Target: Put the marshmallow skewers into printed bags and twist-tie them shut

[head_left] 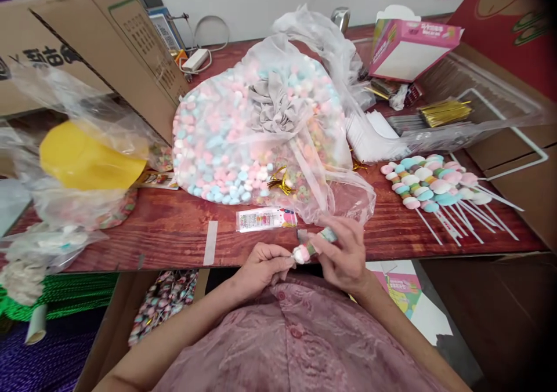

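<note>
Marshmallow skewer [303, 254] is hovering between both hands, just off the near edge of the red-brown wooden table [165, 247]. Going left to right: cardboard box [126, 38] is carrying large dark characters, partly covered, not legible; yellow sheet [85, 157] is curving smoothly under crinkled clear plastic. Big clear bag [226, 140] is bulging with rounded pink, white and blue marshmallows. Nearer, flat packet [263, 220] is showing small print, too fine to read. Left hand [263, 267]: thumb and forefinger are pressing together, pinching the skewer's left end. Right hand [343, 253], blurring: fingers are curling round the other end, slightly spread. Farther right, pink-and-white carton [413, 41] is bearing tiny lettering; nearer, soft marshmallow sticks [429, 183] are lying heaped, white stems fanning out.
</note>
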`<state>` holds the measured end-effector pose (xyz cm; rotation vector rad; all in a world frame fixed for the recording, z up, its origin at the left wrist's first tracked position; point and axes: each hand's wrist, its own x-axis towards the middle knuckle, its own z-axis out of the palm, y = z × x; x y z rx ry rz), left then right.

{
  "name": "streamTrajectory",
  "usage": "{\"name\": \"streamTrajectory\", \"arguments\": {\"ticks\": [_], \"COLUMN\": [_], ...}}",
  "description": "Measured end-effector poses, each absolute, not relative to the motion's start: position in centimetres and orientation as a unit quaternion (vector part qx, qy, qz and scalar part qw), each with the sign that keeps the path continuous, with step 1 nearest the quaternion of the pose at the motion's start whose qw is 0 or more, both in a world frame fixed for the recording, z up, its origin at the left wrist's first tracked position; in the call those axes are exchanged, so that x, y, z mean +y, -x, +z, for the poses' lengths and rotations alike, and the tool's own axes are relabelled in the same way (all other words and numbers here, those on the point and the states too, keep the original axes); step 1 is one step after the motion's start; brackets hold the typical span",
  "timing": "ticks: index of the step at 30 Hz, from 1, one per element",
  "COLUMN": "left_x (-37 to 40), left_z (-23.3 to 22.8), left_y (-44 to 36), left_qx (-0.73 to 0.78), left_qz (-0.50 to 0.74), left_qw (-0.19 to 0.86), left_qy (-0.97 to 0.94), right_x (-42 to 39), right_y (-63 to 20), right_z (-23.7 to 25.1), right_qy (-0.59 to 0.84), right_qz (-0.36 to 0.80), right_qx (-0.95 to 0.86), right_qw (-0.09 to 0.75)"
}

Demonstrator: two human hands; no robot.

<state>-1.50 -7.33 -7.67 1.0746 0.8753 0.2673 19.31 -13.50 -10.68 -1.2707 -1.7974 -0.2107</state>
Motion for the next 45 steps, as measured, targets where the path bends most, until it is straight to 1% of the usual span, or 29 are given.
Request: {"name": "streamTrajectory", "arguments": {"ticks": [2,4,5,7,8,12,14,17,20,24,25,26,29,30,31,35,38,41,45], "left_x": [-7.6,-7.7,-7.8,-7.9,-8.0,-8.1,-7.9,-7.4,-6.4,-5.1,-4.9,-4.8,-4.7,-4.7,-4.8,-4.9,-4.9,-4.8,-4.4], "left_z": [-7.8,-7.9,-7.9,-7.9,-7.8,-7.3,-7.3,-7.7,-8.1,-8.2,-8.2,-8.2,-8.7,-8.9,-9.2,-9.8,-10.0,-10.2,-10.3], "left_y": [1.3,1.1,1.0,0.7,0.5,0.0,0.1,0.9,2.2,3.9,4.2,4.4,4.6,4.6,4.6,4.7,5.1,5.6,6.0], "left_qx": [0.407,0.404,0.398,0.377,0.363,0.326,0.349,0.411,0.452,0.457,0.455,0.453,0.451,0.45,0.448,0.444,0.439,0.435,0.422], "left_qz": [0.165,0.199,0.206,0.202,0.192,0.163,0.177,0.235,0.335,0.432,0.442,0.449,0.451,0.448,0.442,0.418,0.407,0.406,0.418], "left_qw": [0.728,0.691,0.676,0.651,0.635,0.565,0.585,0.657,0.693,0.706,0.707,0.708,0.714,0.718,0.721,0.721,0.723,0.729,0.746], "left_qy": [-0.526,-0.566,-0.585,-0.627,-0.654,-0.74,-0.711,-0.587,-0.451,-0.325,-0.311,-0.302,-0.287,-0.285,-0.288,-0.329,-0.344,-0.338,-0.301], "right_x": [-13.6,-13.8,-13.8,-13.9,-13.9,-13.3,-12.5,-10.3,-6.9,-1.2,0.3,1.6,5.0,5.8,6.5,8.1,8.4,8.2,7.7], "right_y": [-19.4,-19.1,-18.8,-18.2,-18.0,-18.3,-19.1,-20.8,-22.3,-22.8,-22.6,-22.2,-20.6,-20.1,-19.5,-18.1,-17.9,-18.3,-19.4], "right_z": [-10.1,-9.6,-9.5,-9.5,-9.6,-9.5,-9.0,-7.4,-5.5,-3.5,-3.2,-3.0,-2.8,-3.0,-3.3,-4.8,-5.4,-5.0,-3.9], "right_qy": [0.542,0.561,0.565,0.574,0.579,0.574,0.558,0.538,0.523,0.481,0.485,0.501,0.561,0.574,0.581,0.588,0.59,0.596,0.626], "right_qz": [-0.031,0.078,0.144,0.249,0.279,0.303,0.297,0.252,0.158,0.09,0.074,0.055,0.001,-0.008,-0.012,-0.014,-0.023,-0.045,-0.098], "right_qx": [-0.66,-0.569,-0.526,-0.464,-0.447,-0.44,-0.464,-0.526,-0.634,-0.77,-0.792,-0.811,-0.823,-0.818,-0.814,-0.807,-0.804,-0.8,-0.773], "right_qw": [0.519,0.596,0.619,0.627,0.622,0.62,0.62,0.609,0.548,0.41,0.363,0.298,0.087,0.037,0.005,-0.048,-0.063,-0.048,0.006]}}
